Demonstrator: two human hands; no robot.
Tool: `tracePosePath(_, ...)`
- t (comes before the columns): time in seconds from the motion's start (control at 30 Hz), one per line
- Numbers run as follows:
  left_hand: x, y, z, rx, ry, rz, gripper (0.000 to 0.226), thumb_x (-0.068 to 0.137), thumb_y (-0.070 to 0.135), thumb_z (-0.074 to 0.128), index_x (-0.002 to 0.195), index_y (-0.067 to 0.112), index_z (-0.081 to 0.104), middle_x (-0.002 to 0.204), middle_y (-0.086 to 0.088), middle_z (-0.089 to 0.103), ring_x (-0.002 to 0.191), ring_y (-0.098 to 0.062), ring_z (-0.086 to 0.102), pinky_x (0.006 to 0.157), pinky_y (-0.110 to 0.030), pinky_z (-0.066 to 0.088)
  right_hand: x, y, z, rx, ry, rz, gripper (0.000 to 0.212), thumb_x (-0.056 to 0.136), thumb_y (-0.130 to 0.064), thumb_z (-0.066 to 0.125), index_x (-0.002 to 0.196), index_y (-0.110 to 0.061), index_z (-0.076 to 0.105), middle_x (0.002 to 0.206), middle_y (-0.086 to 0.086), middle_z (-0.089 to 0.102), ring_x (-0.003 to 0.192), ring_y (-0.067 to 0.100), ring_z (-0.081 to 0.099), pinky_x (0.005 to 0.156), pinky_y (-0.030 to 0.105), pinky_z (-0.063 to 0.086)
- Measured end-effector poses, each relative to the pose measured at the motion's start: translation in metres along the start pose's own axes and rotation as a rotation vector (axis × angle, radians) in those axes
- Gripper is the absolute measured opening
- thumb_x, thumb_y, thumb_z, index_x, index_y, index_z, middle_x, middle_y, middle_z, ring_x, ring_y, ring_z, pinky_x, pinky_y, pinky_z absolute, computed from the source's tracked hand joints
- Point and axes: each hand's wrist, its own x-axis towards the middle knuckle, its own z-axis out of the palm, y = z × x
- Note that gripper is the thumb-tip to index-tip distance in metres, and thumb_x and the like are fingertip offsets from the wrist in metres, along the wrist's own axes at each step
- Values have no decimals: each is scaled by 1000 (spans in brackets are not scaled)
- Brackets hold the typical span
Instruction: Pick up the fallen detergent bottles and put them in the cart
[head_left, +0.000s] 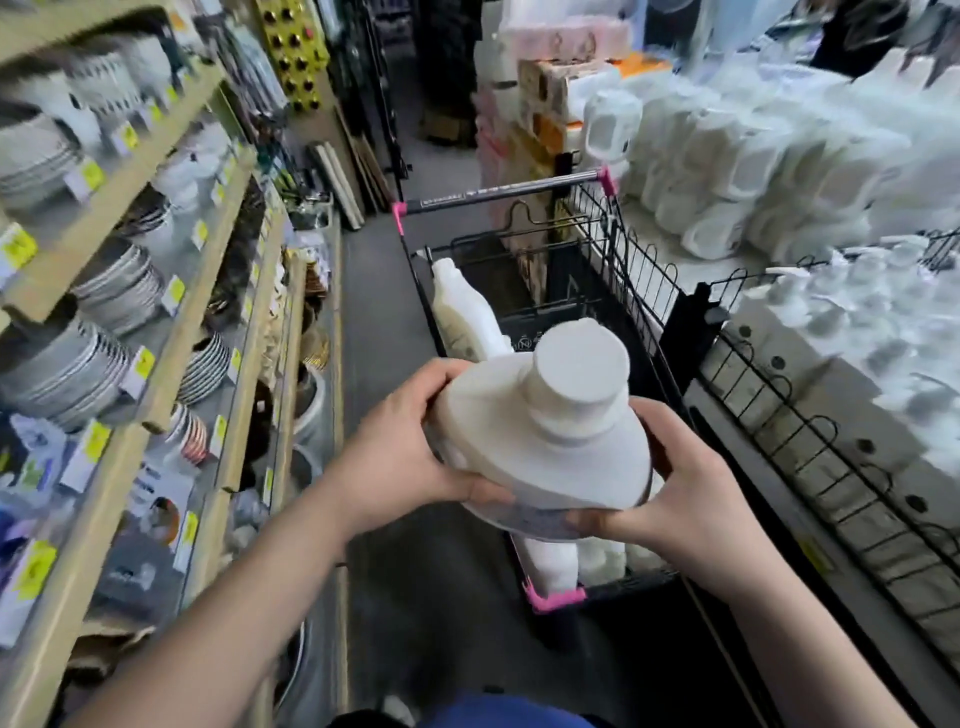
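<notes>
I hold a large white detergent bottle (550, 431) upright, cap towards me, above the near end of a black wire cart (631, 270) with pink corners. My left hand (410, 441) grips the bottle's left side. My right hand (675, 488) grips its right side and underside. Inside the cart another white bottle (462, 312) leans against the left wall. More white bottles (571, 564) lie at the cart's near end, partly hidden under the held one.
Wooden shelves (171, 332) with stacked plates and yellow price tags line the left. On the right stand rows of white detergent jugs (753, 171) and a wire-fronted display (831, 457). Grey aisle floor (374, 291) runs between shelves and cart; boxed goods are stacked beyond the cart.
</notes>
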Motion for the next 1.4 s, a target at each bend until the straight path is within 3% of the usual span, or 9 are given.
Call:
tracePosePath(0.2, 124, -18, -14, -21, -190, 76, 91, 38, 34, 104, 118, 51, 63, 124, 22, 70, 124, -4, 63, 115, -42, 49, 62, 24, 9, 8, 213, 79, 85, 40, -52, 93, 119, -45, 61, 111, -22, 70, 101, 0, 64, 80, 23, 49)
tracePosePath(0.5, 342, -78, -22, -88, -587, 231, 91, 44, 7, 102, 122, 37, 64, 113, 13, 74, 104, -2, 68, 88, -21, 56, 192, 58, 48, -76, 582, 272, 86, 47, -44, 101, 122, -43, 59, 111, -25, 67, 106, -9, 59, 77, 7, 45)
tracePosePath(0.6, 405, -101, -29, -113, -700, 230, 94, 43, -1, 103, 121, 30, 62, 104, 17, 73, 96, -2, 68, 78, -29, 61, 242, 58, 68, -102, 662, 368, 86, 45, -48, 99, 121, -43, 59, 111, -24, 67, 105, -6, 60, 80, 14, 47)
tracePosePath(0.7, 462, -126, -33, -110, -805, 210, 87, 49, 7, 99, 120, 42, 63, 107, 1, 72, 92, -35, 73, 63, -62, 62, 286, 61, 86, -154, 715, 466, 82, 46, -52, 96, 118, -46, 58, 109, -25, 67, 103, -7, 60, 79, 17, 47)
tracePosePath(0.83, 515, -153, -25, -68, -905, 267, 88, 51, 13, 102, 122, 46, 62, 114, 12, 73, 111, -21, 72, 88, -49, 63, 320, 69, 105, -211, 786, 576, 80, 49, -44, 98, 118, -45, 57, 109, -24, 67, 103, -9, 59, 79, 18, 46)
tracePosePath(0.97, 542, -172, -11, -53, -999, 277, 88, 53, 6, 103, 123, 42, 61, 116, 17, 72, 109, -4, 68, 87, -20, 55, 338, 81, 115, -225, 816, 657, 79, 52, -41, 99, 119, -45, 58, 108, -28, 64, 100, -13, 57, 72, 13, 45)
tracePosePath(1.1, 552, -191, 1, -19, -1020, 240, 95, 53, 12, 103, 132, 42, 58, 122, 13, 72, 116, -12, 68, 95, -35, 61, 351, 97, 119, -253, 803, 703, 81, 52, -40, 99, 122, -40, 59, 111, -24, 63, 101, -7, 57, 77, 2, 38)
tracePosePath(1.23, 555, -208, 7, 4, -1019, 192, 97, 52, 16, 103, 134, 40, 57, 123, 9, 73, 118, -19, 70, 91, -49, 64, 365, 113, 127, -286, 758, 747, 81, 52, -41, 98, 124, -36, 60, 115, -14, 63, 106, 9, 59, 85, 23, 46)
tracePosePath(1.4, 572, -216, 5, 2, -1018, 204, 91, 56, 6, 99, 132, 35, 59, 117, 12, 74, 108, -3, 71, 84, -25, 61, 388, 124, 126, -311, 703, 803, 80, 52, -39, 97, 122, -33, 61, 114, -11, 64, 107, 17, 61, 91, 39, 53)
